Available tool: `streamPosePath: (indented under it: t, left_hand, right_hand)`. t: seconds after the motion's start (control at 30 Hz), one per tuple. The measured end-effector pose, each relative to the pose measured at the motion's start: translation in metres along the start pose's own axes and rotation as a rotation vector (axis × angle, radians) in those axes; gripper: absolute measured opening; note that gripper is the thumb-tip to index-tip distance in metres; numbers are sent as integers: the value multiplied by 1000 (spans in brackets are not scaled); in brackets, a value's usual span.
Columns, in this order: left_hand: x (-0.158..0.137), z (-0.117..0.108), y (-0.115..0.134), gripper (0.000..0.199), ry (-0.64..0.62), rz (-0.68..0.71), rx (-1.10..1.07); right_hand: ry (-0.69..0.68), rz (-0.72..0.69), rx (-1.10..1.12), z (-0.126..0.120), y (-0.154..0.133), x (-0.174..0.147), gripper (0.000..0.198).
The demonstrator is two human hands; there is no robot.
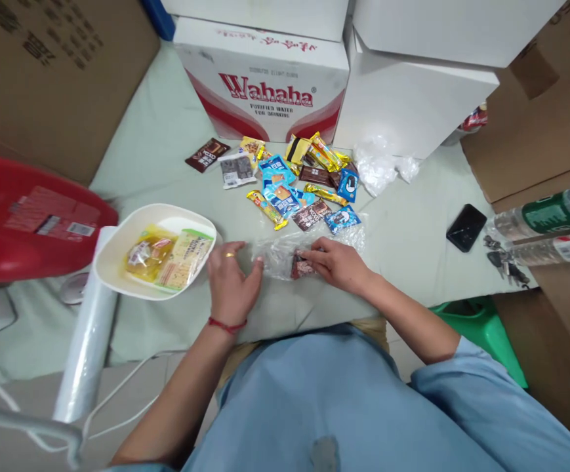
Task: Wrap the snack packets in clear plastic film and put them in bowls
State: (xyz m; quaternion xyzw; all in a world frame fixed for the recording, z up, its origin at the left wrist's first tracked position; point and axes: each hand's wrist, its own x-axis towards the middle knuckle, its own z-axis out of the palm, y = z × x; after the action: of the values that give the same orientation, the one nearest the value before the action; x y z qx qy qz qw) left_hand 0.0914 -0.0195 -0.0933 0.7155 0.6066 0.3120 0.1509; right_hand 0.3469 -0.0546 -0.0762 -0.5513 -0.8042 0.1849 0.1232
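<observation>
My right hand pinches a small dark brown snack packet over a clear plastic bag lying on the table. Whether the packet lies inside the bag or on top of it, I cannot tell. My left hand is at the bag's left end, thumb and forefinger apart, with nothing visible between them. Its other fingers are partly hidden near the right rim of a white bowl. In that bowl lie a yellow packet and a green-edged cracker packet. Beyond the bag spreads a loose pile of wrapped snacks.
A white Wahaha carton and white boxes stand behind the snacks. Crumpled clear plastic lies right of them. Farther right are a black phone, keys and bottles. A plastic-film roll and red container are at left.
</observation>
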Motion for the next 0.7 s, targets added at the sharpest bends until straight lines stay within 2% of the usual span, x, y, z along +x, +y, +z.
streamPosePath:
  t: [0.1, 0.13, 0.2, 0.27, 0.33, 0.43, 0.6, 0.7]
  left_hand:
    - [-28, -22, 32, 42, 258, 169, 97]
    - [-35, -26, 43, 41, 315, 291, 71]
    - [-45, -24, 60, 45, 246, 535, -17]
    - [-44, -12, 69, 49, 87, 620, -46]
    - [-39, 6, 69, 48, -41, 585, -3]
    - [-31, 26, 64, 41, -150, 552, 51]
    - [-30, 31, 62, 38, -223, 486, 28]
    - [-31, 31, 63, 38, -245, 460, 6]
  right_hand:
    - [10, 4, 39, 1, 3, 0, 39]
    - [13, 8, 51, 0, 2, -1, 39]
    - [17, 10, 81, -1, 1, -2, 39]
    - [15, 5, 130, -3, 1, -1, 38]
    - [-10, -7, 200, -7, 5, 2, 36]
    - [-35, 31, 238, -19, 19, 13, 37]
    - [203, 298, -92, -41, 38, 46, 43]
    - [128, 437, -176, -43, 42, 65, 54]
